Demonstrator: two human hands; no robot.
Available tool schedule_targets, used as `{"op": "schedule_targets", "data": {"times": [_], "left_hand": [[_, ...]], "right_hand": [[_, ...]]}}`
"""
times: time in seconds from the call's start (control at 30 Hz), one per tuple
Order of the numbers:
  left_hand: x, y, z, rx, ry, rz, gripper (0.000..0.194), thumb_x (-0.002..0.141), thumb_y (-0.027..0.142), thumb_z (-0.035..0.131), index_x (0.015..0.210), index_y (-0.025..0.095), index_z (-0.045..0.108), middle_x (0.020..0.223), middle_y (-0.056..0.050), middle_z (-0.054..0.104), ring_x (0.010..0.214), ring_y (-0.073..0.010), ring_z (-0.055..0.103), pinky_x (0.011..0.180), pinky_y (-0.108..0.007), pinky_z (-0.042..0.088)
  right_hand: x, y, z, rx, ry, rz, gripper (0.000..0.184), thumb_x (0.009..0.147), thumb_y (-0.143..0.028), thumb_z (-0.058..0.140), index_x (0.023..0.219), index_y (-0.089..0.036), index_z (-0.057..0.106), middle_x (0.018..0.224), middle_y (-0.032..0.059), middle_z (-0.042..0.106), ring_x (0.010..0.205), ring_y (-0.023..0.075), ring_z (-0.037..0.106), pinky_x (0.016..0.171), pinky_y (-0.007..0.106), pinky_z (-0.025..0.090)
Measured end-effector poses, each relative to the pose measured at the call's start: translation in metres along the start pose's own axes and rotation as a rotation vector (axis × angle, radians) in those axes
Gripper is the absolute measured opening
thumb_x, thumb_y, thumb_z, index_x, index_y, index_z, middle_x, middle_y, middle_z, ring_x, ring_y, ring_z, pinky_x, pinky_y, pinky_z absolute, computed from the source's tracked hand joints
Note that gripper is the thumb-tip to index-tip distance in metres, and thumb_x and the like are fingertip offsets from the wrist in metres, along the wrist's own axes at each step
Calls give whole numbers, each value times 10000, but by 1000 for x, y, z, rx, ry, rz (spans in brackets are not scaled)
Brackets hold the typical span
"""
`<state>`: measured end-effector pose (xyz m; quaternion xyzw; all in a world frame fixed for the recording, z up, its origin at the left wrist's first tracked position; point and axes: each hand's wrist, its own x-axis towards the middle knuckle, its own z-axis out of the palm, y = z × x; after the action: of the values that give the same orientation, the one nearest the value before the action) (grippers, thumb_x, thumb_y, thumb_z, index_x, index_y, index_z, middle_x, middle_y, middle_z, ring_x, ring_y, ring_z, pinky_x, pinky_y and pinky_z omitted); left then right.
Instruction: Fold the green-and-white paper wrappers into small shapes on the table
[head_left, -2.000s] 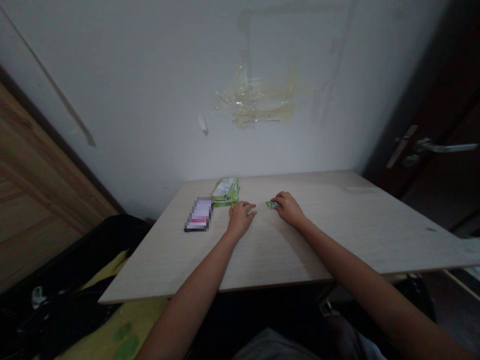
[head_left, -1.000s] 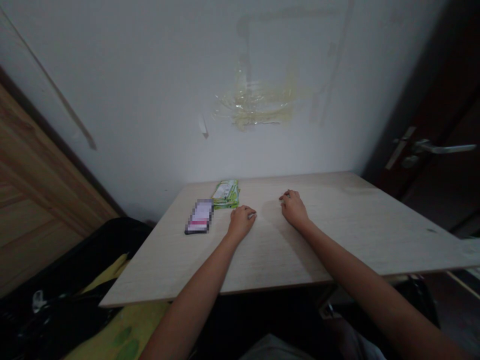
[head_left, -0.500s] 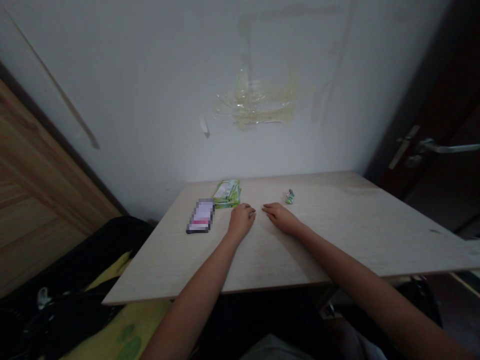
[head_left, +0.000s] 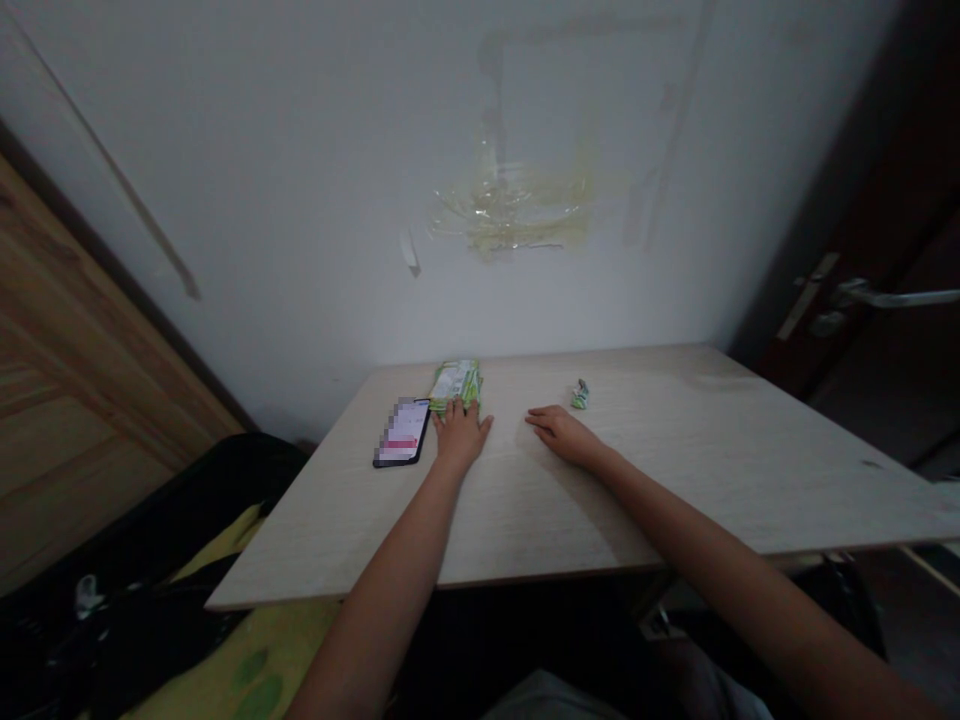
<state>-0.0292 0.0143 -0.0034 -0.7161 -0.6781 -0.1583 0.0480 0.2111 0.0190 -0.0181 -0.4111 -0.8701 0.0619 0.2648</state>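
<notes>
My left hand (head_left: pixel 460 432) is open, fingers spread, its fingertips over the near edge of a stack of green and white packets (head_left: pixel 454 382). Just left of that hand lies a phone (head_left: pixel 403 434) with a lit screen, partly blurred. My right hand (head_left: pixel 561 434) rests on the table with its fingers stretched out to the left and nothing visible in them. Beyond its knuckles sits a small crumpled green and white wrapper (head_left: pixel 580 394), apart from the hand.
The pale wooden table (head_left: pixel 675 450) stands against a wall (head_left: pixel 315 200) with clear tape (head_left: pixel 517 210) stuck on it. A door handle (head_left: pixel 900 297) is at the right. Yellow cloth (head_left: pixel 240 665) shows below the table's left edge.
My left hand has moved left to the packet stack, and its fingers have spread from a curled pose. My right hand has stayed almost in place.
</notes>
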Motion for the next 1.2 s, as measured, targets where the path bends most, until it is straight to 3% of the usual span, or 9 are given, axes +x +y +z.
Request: {"op": "schedule_targets", "data": {"times": [0.2, 0.3, 0.37, 0.5, 0.63, 0.73, 0.93, 1.2], "left_hand": [[-3, 3, -3, 2, 98, 63, 477, 969, 449, 475, 1368, 203, 565, 1402, -199, 551, 1372, -357, 414, 1156, -659, 201], [2, 2, -2, 8, 148, 69, 486, 956, 413, 504, 1398, 213, 532, 1486, -190, 476, 1427, -336, 356, 1183, -617, 184], [5, 0, 2, -2, 124, 61, 525, 956, 424, 501, 1443, 228, 486, 1561, -178, 396, 1480, -340, 279, 1187, -628, 160], [9, -3, 7, -40, 20, 46, 501, 981, 463, 437, 1425, 241, 509, 1531, -173, 445, 1456, -367, 315, 1151, -675, 194], [6, -1, 2, -21, 63, 93, 415, 966, 387, 490, 1321, 199, 595, 1312, -177, 599, 1301, -331, 487, 1156, -580, 264], [4, 3, -4, -35, 92, 124, 339, 944, 295, 524, 1243, 191, 646, 1211, -155, 632, 1226, -315, 538, 1176, -547, 238], [4, 2, -3, -91, 134, 91, 388, 936, 277, 543, 1317, 242, 601, 1422, -131, 561, 1337, -301, 468, 1168, -547, 243], [6, -2, -1, -81, 135, 90, 276, 939, 253, 531, 1161, 210, 690, 1240, -108, 688, 1191, -277, 584, 1082, -496, 341]], "right_hand": [[-1, -4, -4, -3, -1, 1, 346, 953, -199, 526, 1251, -154, 695, 1307, 157, 664, 1231, 260, 603, 1094, 446, 452], [-1, -3, -4, 6, 10, 6, 338, 951, -199, 531, 1241, -166, 701, 1306, 150, 666, 1228, 261, 607, 1088, 446, 458], [-1, -2, -3, 10, 15, 17, 335, 948, -200, 534, 1235, -176, 706, 1307, 146, 666, 1224, 262, 611, 1084, 450, 463], [-1, -2, -4, 19, 6, 21, 338, 941, -200, 536, 1232, -190, 708, 1301, 134, 672, 1221, 259, 614, 1081, 451, 467], [-1, -2, -6, 18, -5, 13, 348, 946, -205, 530, 1249, -164, 696, 1315, 141, 663, 1235, 258, 603, 1100, 444, 450], [-1, -2, -6, 19, -12, 15, 348, 942, -195, 533, 1247, -151, 696, 1316, 147, 661, 1231, 263, 604, 1101, 448, 449], [-1, -2, -7, 27, -11, 13, 348, 946, -198, 530, 1250, -158, 694, 1316, 142, 662, 1239, 258, 602, 1103, 448, 451], [-1, -1, -7, 49, -19, 13, 352, 949, -227, 526, 1249, -153, 695, 1328, 149, 653, 1249, 268, 595, 1110, 457, 443]]}}
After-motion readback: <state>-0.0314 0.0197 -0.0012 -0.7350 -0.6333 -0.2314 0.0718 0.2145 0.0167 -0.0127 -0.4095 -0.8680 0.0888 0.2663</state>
